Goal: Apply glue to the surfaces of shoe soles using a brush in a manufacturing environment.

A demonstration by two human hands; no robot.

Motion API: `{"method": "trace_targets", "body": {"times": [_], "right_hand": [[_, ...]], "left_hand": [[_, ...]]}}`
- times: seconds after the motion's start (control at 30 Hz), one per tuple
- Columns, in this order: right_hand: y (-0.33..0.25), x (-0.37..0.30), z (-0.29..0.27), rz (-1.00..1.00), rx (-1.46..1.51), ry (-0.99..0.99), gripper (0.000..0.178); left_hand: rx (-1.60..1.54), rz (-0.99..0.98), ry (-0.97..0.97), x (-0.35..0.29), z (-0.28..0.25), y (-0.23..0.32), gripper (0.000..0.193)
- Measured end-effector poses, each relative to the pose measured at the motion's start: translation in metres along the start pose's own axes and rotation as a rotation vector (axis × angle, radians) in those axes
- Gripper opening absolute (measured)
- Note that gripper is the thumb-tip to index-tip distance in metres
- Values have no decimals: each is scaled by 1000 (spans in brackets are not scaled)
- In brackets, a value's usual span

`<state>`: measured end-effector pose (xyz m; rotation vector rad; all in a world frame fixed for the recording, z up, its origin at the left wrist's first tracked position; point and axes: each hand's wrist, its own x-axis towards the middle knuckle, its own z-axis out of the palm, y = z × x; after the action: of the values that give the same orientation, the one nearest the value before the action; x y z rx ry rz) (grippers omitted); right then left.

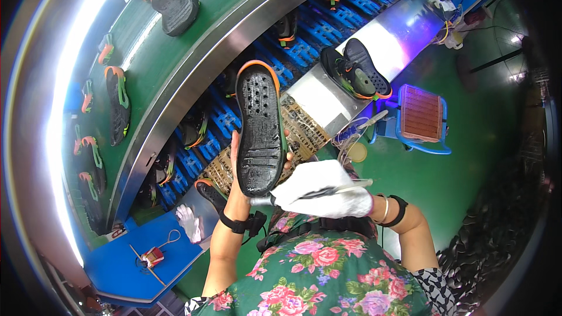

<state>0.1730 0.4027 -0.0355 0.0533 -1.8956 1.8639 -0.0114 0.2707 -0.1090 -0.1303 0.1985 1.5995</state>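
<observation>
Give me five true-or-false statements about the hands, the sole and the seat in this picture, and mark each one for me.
1. The left hand holds a black sole. True.
2. The right hand is bare. False: it wears a white glove.
3. The right hand holds a slim tool. True.
4. The blue-framed seat has a green pad. False: its pad is reddish-brown.
5. Orange edging shows around the sole's far end. True.
</observation>
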Motion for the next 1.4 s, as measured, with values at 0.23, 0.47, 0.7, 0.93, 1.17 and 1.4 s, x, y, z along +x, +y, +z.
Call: {"method": "trace_targets", "body": {"times": [0.23,0.47,0.7,0.93,1.17,1.4], "right_hand": [[-2,-23,-40,307,828,520,14],[43,-61,-36,464,1053,803,24],[67,-72,-37,504,1196,833,23],[98,-69,-35,557,1132,816,19],[121,-66,-27,614,854,744,14],[150,-66,-22,620,836,673,19]], "left_hand": [[-91,80,-164,-22,-14,0,83],[-295,-6,-245,-39,21,-19,82],[-335,62,-370,-43,37,-30,78],[77,245,181,-77,-25,-20,102],[9,416,612,-147,-186,0,76],[461,502,1186,-220,-246,10,46]]}}
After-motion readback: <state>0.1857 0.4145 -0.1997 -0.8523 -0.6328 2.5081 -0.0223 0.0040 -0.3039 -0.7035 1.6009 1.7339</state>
